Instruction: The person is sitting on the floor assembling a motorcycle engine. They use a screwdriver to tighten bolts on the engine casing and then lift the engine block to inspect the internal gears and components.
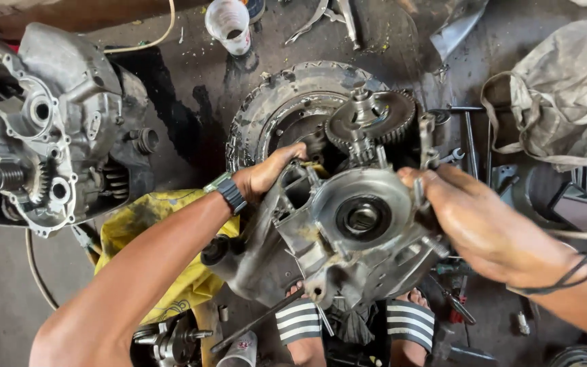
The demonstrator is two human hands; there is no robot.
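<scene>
The floor [191, 102] is dark concrete, stained with oil and crowded with engine parts and tools. In the middle of the view a person holds a grey metal engine case [338, 234], and everything else is placed here around it.

The left hand [270, 173] grasps the upper left edge of the engine case, fingers curled over the rim. A dark wristwatch [229, 192] sits on that wrist. The right hand [473, 221] holds the right side of the case, with its fingers bent around the edge near a bolt; a thin black band [565, 275] is around this wrist. The case is lifted a little above the person's feet in striped sandals [354, 325], which show just below it. On the front of the case there is a round opening with a bearing [363, 217].

Directly behind the engine case lies a small tyre [273, 102], and toothed gears on a shaft [371, 115] stand between the tyre and the case. Far to the left of the case rests another engine half [45, 136] with its own gears visible. Just at the lower left of the case is a yellow cloth [151, 231]. Well behind the case stands a plastic cup [229, 26]. To the upper right of it lies a dirty grey bag [565, 88], and some wrenches [467, 136] are near it.
</scene>
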